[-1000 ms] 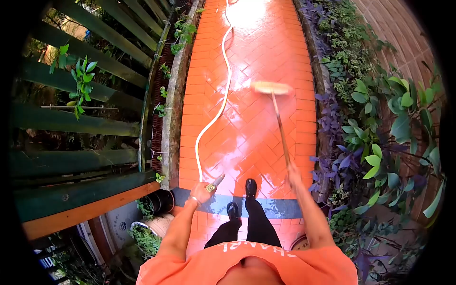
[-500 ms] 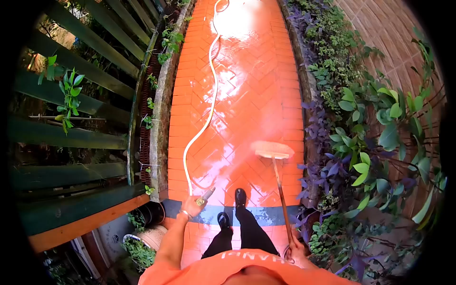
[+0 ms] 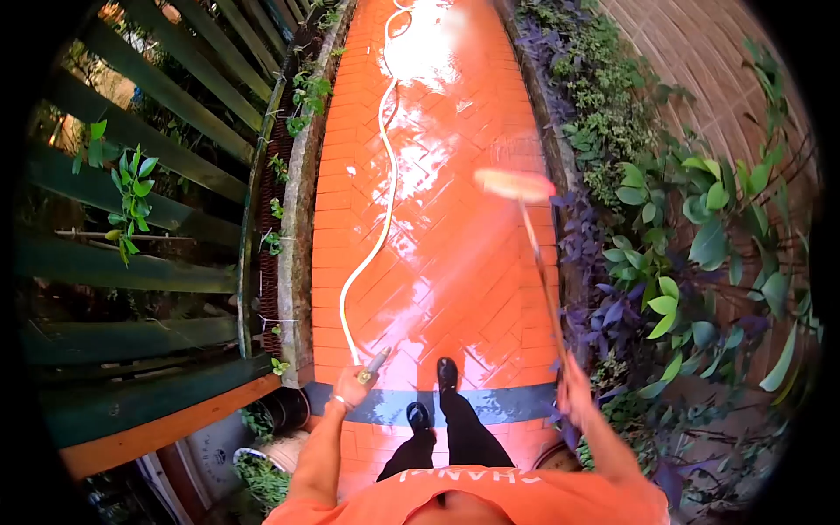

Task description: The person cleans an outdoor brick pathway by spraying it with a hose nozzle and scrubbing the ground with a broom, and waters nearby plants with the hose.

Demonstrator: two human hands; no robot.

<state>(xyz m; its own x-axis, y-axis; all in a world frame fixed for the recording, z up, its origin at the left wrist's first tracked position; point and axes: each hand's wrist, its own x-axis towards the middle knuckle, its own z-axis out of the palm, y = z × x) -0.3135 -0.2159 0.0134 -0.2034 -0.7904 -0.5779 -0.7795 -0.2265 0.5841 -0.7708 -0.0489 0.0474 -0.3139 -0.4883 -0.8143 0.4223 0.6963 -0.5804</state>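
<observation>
My left hand (image 3: 353,386) is closed around a hose nozzle (image 3: 376,360) that points up and to the right. From it a pale hose (image 3: 390,188) snakes away along the wet orange brick path (image 3: 472,289). A faint spray of water leaves the nozzle's tip. My right hand (image 3: 575,391) is wrapped round the wooden handle of a push broom (image 3: 547,289). The broom's head (image 3: 514,184) is slightly blurred and lies farther up the path, near its right side.
A green slatted fence (image 3: 131,262) and a stone curb (image 3: 297,262) run along the left. Purple and green plants (image 3: 604,236) line the right curb, with leafy branches reaching inward. A plant pot (image 3: 284,451) stands at lower left. My feet (image 3: 447,374) are by the grey band.
My right hand has moved forward and up, pushing the broom head farther up the path. My left hand with the nozzle has stayed nearly in place.
</observation>
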